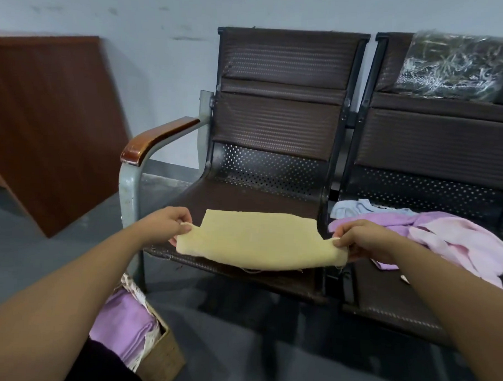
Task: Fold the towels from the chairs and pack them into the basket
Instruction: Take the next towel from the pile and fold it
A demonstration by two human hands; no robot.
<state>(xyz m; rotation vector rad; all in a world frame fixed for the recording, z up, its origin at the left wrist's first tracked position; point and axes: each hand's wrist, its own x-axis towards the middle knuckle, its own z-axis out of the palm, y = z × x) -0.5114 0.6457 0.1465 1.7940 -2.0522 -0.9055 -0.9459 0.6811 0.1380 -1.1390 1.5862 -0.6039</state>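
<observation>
Near left, the basket [165,356] holds folded purple towels [120,325], and the left arm hides part of it. Beyond, the left hand [165,224] and right hand [360,238] each pinch 1 end of the yellow towel [256,239]. It is doubled over, fuzzy and sagging in the middle, over the seat of the left chair [244,198]. Farther right, a pile [450,239] of pink, purple and blue towels lies on the right chair [436,146], which is cut off at the frame edge.

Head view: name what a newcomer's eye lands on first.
A pale yellow towel stretched over the left chair seat, its ends pinched by the left grip and right grip. Beside it, a pink and lilac towel heap on the right chair; lower left, a basket of folded lilac towels.
</observation>
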